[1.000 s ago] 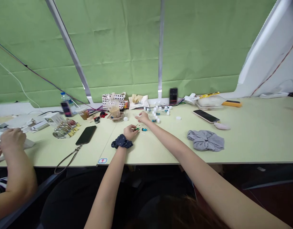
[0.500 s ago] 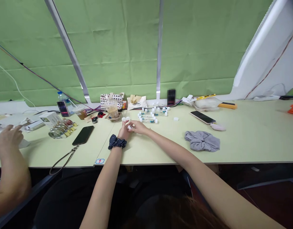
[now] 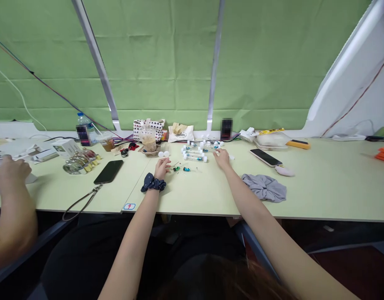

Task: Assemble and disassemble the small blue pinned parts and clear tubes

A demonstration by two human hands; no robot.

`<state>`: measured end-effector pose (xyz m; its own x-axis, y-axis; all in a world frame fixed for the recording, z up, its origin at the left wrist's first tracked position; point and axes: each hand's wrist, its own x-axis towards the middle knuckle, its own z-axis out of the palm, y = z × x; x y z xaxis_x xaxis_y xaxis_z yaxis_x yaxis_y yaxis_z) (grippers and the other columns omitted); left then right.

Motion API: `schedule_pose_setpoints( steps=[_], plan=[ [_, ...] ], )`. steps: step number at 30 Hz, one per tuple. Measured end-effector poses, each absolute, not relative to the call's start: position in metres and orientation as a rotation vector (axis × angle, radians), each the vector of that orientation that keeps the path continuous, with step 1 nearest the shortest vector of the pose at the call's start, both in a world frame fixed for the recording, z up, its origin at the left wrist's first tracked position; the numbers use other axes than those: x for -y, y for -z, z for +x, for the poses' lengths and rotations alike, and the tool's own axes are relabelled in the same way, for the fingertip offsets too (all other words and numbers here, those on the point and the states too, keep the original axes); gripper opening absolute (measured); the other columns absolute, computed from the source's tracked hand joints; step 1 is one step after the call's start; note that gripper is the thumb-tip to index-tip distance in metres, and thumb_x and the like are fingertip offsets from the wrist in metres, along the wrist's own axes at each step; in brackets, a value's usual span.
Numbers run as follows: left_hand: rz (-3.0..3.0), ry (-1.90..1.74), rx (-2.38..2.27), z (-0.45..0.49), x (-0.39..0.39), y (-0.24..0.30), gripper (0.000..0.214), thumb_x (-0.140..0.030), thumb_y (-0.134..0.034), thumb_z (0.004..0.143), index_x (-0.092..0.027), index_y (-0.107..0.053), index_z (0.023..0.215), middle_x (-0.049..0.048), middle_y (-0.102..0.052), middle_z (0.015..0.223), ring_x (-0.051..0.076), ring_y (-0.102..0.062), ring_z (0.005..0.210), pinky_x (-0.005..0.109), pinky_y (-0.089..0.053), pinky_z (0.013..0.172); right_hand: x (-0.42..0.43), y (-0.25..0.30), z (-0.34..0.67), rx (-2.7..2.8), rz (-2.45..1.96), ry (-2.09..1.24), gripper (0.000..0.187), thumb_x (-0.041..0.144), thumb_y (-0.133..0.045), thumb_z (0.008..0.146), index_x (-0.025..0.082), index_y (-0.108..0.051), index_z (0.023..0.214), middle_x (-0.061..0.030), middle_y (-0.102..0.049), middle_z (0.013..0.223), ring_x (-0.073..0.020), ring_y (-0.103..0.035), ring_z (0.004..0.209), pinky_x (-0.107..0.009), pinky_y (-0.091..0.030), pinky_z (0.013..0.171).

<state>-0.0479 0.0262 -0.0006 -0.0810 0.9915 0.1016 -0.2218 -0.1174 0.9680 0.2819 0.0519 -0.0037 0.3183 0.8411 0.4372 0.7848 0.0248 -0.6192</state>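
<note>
Left hand [image 3: 163,167], left of frame centre: loosely open, looks empty. Green tool [image 3: 176,169] just right of its fingers, blue tool [image 3: 186,169] right of that. Right hand [image 3: 222,158], right of centre: fingers curled, can't tell if holding anything. White-capped tubes [image 3: 194,158] farther back, between hands.

The tubes [image 3: 194,158] seem smooth plastic, the scrunchie [image 3: 152,183] matt cloth.

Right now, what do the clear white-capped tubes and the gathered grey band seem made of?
The clear white-capped tubes look like smooth plastic, possibly glass: see-through, with blue inside. Their caps look like plastic, probably matte: solid white. The gathered grey band seems soft, matte fabric, judging by its loose folds.
</note>
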Motion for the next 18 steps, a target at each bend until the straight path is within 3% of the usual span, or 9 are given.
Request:
schedule_pose_setpoints(
  steps=[3, 6, 9, 15, 18],
  plan=[
    [1.128, -1.445, -1.07, -0.048, -0.029, 0.005, 0.043, -0.048, -0.071, 0.067, -0.018, -0.057, 0.094, 0.0067, -0.061, 0.097, 0.01, -0.057, 0.067, 0.017, -0.038, 0.045, -0.051, 0.004, 0.264, 1.753, -1.686, -0.238, 0.034, 0.044, -0.061, 0.08, 0.02, -0.061, 0.103, -0.0067, -0.065, 0.096, -0.0208, -0.059, 0.088, -0.031, -0.044, 0.078],
    [1.206, -1.461, -1.125, -0.049, -0.031, 0.008, 0.045, -0.048, -0.072, 0.066, -0.018, -0.058, 0.096, 0.0081, -0.06, 0.101, 0.011, -0.058, 0.07, 0.018, -0.04, 0.046, -0.051, 0.004, 0.252, 1.878, -1.691, -0.286, 0.04, 0.043, -0.07, 0.072, 0.021, -0.057, 0.102, -0.0043, -0.065, 0.092, -0.019, -0.058, 0.079, -0.028, -0.042, 0.07],
    [1.339, -1.456, -1.161, -0.047, -0.028, 0.007, 0.048, -0.049, -0.072, 0.067, -0.018, -0.06, 0.103, 0.0102, -0.059, 0.107, 0.014, -0.059, 0.076, 0.019, -0.042, 0.05, -0.05, 0.002, 0.244, 1.827, -1.567, -0.393, 0.033, 0.043, -0.066, 0.075, 0.019, -0.055, 0.095, -0.0026, -0.063, 0.084, -0.0158, -0.055, 0.071, -0.025, -0.041, 0.064],
    [1.564, -1.51, -1.033, -0.042, -0.013, -0.006, 0.053, -0.038, -0.075, 0.067, -0.024, -0.061, 0.116, 0.0098, -0.056, 0.12, 0.017, -0.057, 0.087, 0.023, -0.045, 0.063, -0.036, -0.014, 0.203, 1.516, -1.237, -1.033, 0.036, 0.053, -0.055, 0.083, 0.02, -0.042, 0.076, 0.0015, -0.053, 0.059, -0.0085, -0.041, 0.043, -0.021, -0.03, 0.043],
    [1.589, -1.492, -0.992, -0.043, -0.012, -0.008, 0.037, -0.038, -0.072, 0.07, -0.021, -0.067, 0.103, 0.0088, -0.062, 0.11, 0.019, -0.056, 0.089, 0.024, -0.044, 0.063, -0.024, -0.023, 0.181, 1.419, -1.09, -1.28, 0.039, 0.055, -0.058, 0.081, 0.021, -0.039, 0.076, 0.0036, -0.051, 0.054, -0.0061, -0.034, 0.037, -0.019, -0.021, 0.037]
  ],
)
